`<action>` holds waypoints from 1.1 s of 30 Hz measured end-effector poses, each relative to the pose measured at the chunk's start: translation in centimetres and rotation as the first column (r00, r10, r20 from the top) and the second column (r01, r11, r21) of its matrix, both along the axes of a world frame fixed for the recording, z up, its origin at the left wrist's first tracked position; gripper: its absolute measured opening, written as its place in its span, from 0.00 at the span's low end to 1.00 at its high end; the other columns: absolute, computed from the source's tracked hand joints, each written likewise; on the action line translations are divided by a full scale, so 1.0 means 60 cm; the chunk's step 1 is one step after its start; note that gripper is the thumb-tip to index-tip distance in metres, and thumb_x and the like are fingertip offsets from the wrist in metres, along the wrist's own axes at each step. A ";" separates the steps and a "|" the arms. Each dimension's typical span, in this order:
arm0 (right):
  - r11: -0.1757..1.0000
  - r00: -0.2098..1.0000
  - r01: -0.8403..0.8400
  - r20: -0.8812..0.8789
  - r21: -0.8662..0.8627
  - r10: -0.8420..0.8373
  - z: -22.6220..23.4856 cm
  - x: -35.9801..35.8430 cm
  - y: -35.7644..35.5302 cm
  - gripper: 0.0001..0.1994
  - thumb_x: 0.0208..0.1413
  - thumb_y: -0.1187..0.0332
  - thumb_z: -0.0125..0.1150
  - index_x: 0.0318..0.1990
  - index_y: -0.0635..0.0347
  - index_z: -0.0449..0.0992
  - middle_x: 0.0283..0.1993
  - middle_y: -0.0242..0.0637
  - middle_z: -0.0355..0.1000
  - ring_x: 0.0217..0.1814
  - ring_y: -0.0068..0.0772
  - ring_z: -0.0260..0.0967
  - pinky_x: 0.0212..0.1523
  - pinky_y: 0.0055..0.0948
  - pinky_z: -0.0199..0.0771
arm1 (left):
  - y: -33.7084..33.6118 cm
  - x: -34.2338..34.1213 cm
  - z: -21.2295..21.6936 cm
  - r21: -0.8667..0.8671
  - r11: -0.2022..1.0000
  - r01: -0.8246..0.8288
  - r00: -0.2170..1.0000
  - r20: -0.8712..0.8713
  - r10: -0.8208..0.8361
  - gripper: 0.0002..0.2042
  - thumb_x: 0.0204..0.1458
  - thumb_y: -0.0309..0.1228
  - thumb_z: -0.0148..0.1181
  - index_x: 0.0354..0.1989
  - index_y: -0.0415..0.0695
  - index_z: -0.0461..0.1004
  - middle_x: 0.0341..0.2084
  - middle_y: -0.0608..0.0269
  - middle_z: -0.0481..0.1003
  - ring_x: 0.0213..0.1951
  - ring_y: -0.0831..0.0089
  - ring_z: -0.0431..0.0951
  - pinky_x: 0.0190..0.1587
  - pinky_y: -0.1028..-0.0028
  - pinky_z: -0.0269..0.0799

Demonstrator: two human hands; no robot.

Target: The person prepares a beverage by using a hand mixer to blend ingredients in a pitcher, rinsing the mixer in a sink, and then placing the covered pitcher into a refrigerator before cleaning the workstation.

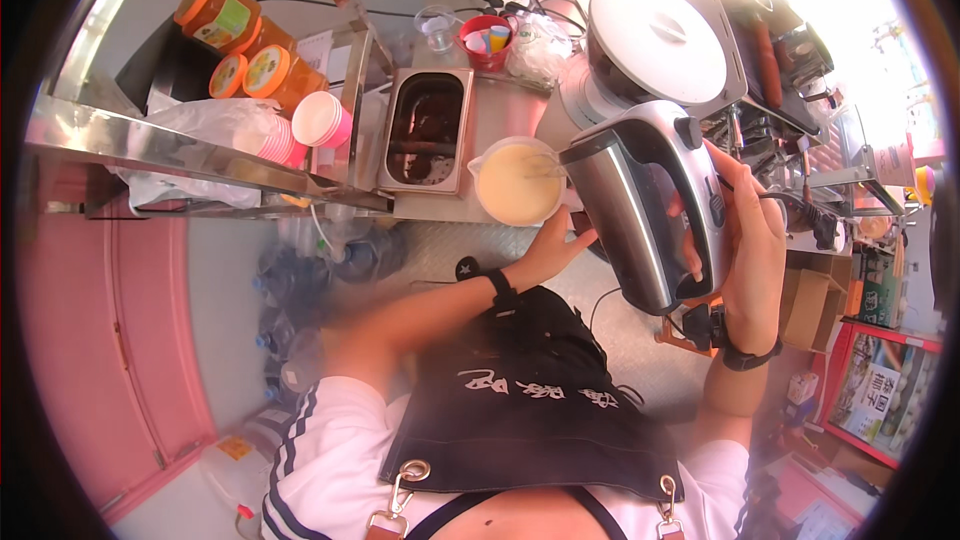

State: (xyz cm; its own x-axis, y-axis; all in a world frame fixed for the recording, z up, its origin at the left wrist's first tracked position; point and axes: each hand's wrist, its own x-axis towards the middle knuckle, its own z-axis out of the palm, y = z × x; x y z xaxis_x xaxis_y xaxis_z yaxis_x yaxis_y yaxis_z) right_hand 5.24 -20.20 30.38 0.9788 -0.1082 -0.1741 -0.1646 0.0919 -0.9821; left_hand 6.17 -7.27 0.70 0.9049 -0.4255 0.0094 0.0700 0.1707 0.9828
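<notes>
My right hand (752,240) is wrapped round the handle of a silver and black electric hand mixer (625,225). The mixer is tilted, and its wire beaters (541,166) reach into a white jug (480,202) of pale yellow liquid (515,183). At the jug's lower right side, my left hand (553,248) grips it near the rim; the mixer body hides part of those fingers. A small spout shows on the jug's left. Beside the jug stands a rectangular steel pan (462,140) with dark contents.
A round white-lidded appliance (655,35) stands behind the mixer. At left, a metal shelf (200,155) carries pink paper cups (322,120) and orange-lidded jars (275,75). A red tub (487,45) sits at the back. Large blue water bottles (285,280) stand below on the floor.
</notes>
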 end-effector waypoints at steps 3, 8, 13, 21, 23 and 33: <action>1.000 1.000 -0.011 -0.020 -0.018 0.011 -0.001 -0.005 -0.005 0.23 0.66 0.59 0.39 0.56 0.72 0.67 0.33 0.39 0.74 0.27 0.19 0.68 0.27 0.16 0.67 | -0.021 0.010 -0.014 -0.034 0.992 -0.123 0.990 0.071 0.126 0.10 0.56 0.30 0.56 0.41 0.37 0.69 0.31 0.60 0.73 0.36 0.71 0.74 0.40 0.71 0.68; 0.999 0.996 -0.018 -0.092 0.043 0.022 -0.004 -0.003 0.002 0.20 0.61 0.63 0.49 0.53 0.71 0.69 0.31 0.36 0.72 0.20 0.17 0.64 0.17 0.15 0.60 | -0.031 -0.005 -0.050 0.025 0.974 -0.224 0.975 0.016 0.223 0.11 0.58 0.34 0.54 0.40 0.36 0.70 0.32 0.61 0.74 0.36 0.72 0.73 0.42 0.73 0.67; 0.986 0.982 -0.151 -0.108 0.071 0.158 -0.021 0.008 -0.027 0.20 0.53 0.73 0.58 0.54 0.71 0.68 0.34 0.36 0.74 0.27 0.18 0.69 0.25 0.15 0.66 | -0.011 -0.036 -0.021 -0.078 0.945 -0.317 0.945 -0.108 0.308 0.12 0.59 0.34 0.53 0.35 0.35 0.73 0.32 0.61 0.75 0.36 0.74 0.72 0.45 0.75 0.65; 0.914 0.902 -0.402 -0.144 0.055 0.406 -0.035 0.047 -0.070 0.24 0.49 0.77 0.62 0.55 0.70 0.67 0.36 0.36 0.74 0.28 0.19 0.70 0.24 0.17 0.66 | -0.041 -0.082 -0.019 -0.008 0.616 -0.788 0.605 -0.198 0.771 0.13 0.59 0.34 0.53 0.27 0.35 0.71 0.22 0.71 0.69 0.28 0.82 0.64 0.32 0.77 0.62; 0.881 0.871 -0.470 -0.134 0.052 0.472 -0.038 0.056 -0.075 0.24 0.49 0.77 0.62 0.55 0.70 0.67 0.35 0.35 0.74 0.24 0.18 0.68 0.20 0.17 0.64 | -0.055 -0.076 -0.016 0.008 0.515 -0.857 0.508 -0.149 0.848 0.15 0.60 0.35 0.53 0.23 0.39 0.67 0.20 0.73 0.65 0.25 0.83 0.60 0.28 0.77 0.56; 0.803 0.801 -0.595 -0.095 -0.033 0.591 -0.063 0.068 -0.086 0.23 0.51 0.77 0.56 0.56 0.73 0.64 0.30 0.42 0.69 0.12 0.25 0.62 0.11 0.19 0.58 | -0.078 -0.077 -0.026 -0.119 0.145 -0.982 0.143 0.028 0.989 0.22 0.59 0.34 0.53 0.13 0.44 0.55 0.13 0.76 0.55 0.19 0.85 0.51 0.21 0.75 0.43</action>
